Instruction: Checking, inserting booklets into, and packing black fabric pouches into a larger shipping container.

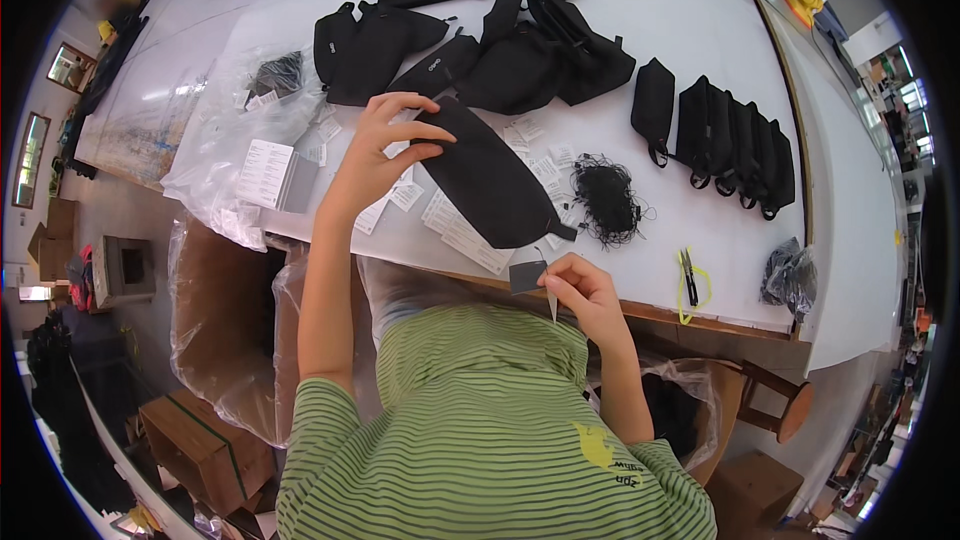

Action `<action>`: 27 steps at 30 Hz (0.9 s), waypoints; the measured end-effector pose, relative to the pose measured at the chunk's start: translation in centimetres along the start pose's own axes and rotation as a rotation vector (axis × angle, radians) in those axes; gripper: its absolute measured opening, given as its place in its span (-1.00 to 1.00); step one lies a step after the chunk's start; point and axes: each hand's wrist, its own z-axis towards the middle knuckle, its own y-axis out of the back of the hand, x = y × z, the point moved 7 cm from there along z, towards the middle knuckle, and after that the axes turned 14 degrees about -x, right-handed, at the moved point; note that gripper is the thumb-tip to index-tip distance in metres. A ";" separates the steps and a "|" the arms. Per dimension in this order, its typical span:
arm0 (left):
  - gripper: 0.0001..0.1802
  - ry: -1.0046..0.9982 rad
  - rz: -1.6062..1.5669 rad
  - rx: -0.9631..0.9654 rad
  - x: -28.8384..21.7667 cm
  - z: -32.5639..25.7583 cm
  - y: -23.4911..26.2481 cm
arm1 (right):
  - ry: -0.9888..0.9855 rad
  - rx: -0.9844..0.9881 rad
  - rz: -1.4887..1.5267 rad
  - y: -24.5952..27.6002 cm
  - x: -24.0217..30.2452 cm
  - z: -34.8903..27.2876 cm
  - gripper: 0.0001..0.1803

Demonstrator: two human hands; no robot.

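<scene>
A flat black fabric pouch (485, 175) lies slantwise at the table's near edge. My left hand (400, 130) grips its upper left end between thumb and fingers. A small loop tab sticks out at the pouch's lower right end. Just below that end, my right hand (585, 292) pinches a dark grey hang tag (526, 278) by its edge, with a white slip hanging under the fingertips. A thin black string rises from the tag toward the tab; whether it passes through the tab, I cannot tell. Loose white printed labels (465, 235) lie beneath and around the pouch.
Black pouches are heaped (510, 70) at the back, and more stand in a row (735, 140) at right. A black string bundle (607, 200), thread snips (690, 278) on a yellow-green cord, a card stack (268, 175) and clear plastic bags (215, 155) also lie on the table.
</scene>
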 end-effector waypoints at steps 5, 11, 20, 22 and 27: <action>-0.74 -0.117 0.101 0.012 -0.8 0.0 -4.6 | 0.019 0.008 0.033 0.1 0.5 -0.2 -0.93; -0.64 -0.051 -0.078 0.402 -5.0 -4.7 -9.5 | 0.030 -0.091 0.009 2.0 0.2 -0.8 -0.91; -0.72 0.010 0.144 0.109 -5.5 -10.4 -8.7 | 0.145 -0.162 -0.155 1.3 0.9 0.3 -0.90; -0.73 0.126 0.112 -0.132 -6.1 -10.2 -6.1 | 0.248 -0.195 -0.271 0.5 1.4 0.7 -0.91; -0.68 0.292 0.078 -0.399 -5.9 -12.5 -4.2 | 0.425 -0.178 -0.552 -3.2 2.5 1.7 -0.91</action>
